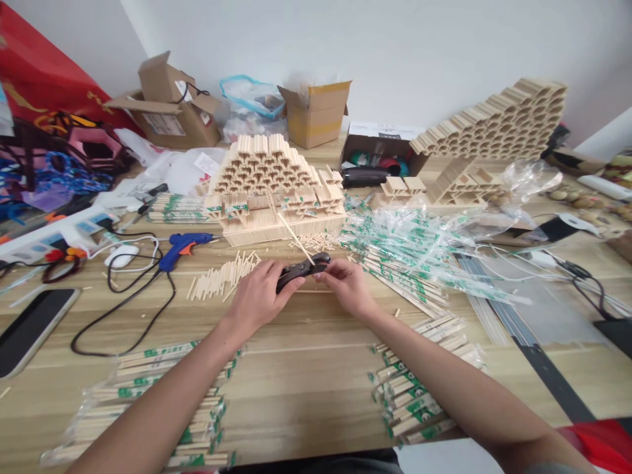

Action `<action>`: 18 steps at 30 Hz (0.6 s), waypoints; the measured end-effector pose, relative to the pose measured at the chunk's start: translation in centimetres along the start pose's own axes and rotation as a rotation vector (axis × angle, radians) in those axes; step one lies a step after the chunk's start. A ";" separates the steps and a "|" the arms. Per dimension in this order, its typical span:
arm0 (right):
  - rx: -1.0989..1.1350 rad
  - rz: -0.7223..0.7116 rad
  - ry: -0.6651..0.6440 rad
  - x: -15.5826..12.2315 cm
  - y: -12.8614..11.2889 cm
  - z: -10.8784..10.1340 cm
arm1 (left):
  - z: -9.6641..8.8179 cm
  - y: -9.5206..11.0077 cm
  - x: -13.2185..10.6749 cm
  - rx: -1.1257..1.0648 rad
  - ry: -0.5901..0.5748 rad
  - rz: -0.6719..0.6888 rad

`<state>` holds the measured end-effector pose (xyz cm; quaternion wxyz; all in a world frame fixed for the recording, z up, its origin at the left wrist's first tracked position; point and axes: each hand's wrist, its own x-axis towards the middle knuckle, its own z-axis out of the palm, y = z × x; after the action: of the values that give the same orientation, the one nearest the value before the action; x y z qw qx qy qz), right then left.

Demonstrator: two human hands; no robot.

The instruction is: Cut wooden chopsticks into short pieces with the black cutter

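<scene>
My left hand (pixel 257 293) is closed around a dark-handled hand cutter (pixel 296 271), held just above the table. A thin wooden chopstick (pixel 295 237) slants up and away from the cutter's jaws. At the jaws, my right hand (pixel 348 283) pinches the near end of that chopstick, its fingertips partly hiding it. Short cut stick pieces (pixel 222 275) lie left of the cutter, with more small pieces (pixel 316 242) behind it. Beyond stands a stepped structure of glued sticks (pixel 274 174) with a honeycomb pattern.
Wrapped chopsticks lie under my left forearm (pixel 148 408) and beside my right forearm (pixel 415 395). Torn plastic wrappers (pixel 419 237) spread at right. A blue glue gun (pixel 185 249) with cable and a phone (pixel 37 329) lie left. A larger stick structure (pixel 498 125) and cardboard boxes (pixel 318 115) stand behind.
</scene>
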<state>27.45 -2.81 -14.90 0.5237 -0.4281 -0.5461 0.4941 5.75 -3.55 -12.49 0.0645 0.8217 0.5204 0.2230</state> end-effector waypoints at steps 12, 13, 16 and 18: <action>-0.055 0.005 -0.047 0.0 -0.2 -0.1 | -0.5 0.4 0.2 0.125 -0.059 -0.034; -0.045 0.027 -0.058 0.0 -0.2 -0.1 | -0.5 0.4 0.2 0.127 -0.063 -0.038; 0.072 0.121 -0.091 0.0 -0.4 -0.1 | -0.5 0.3 0.3 0.131 -0.076 -0.052; 0.198 0.151 -0.115 -0.1 -0.6 -0.3 | -0.5 0.3 0.3 0.138 -0.092 -0.062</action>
<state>27.74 -2.96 -14.31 0.4928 -0.3852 -0.4899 0.6073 5.88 -3.50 -11.85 0.0382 0.8172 0.5561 0.1467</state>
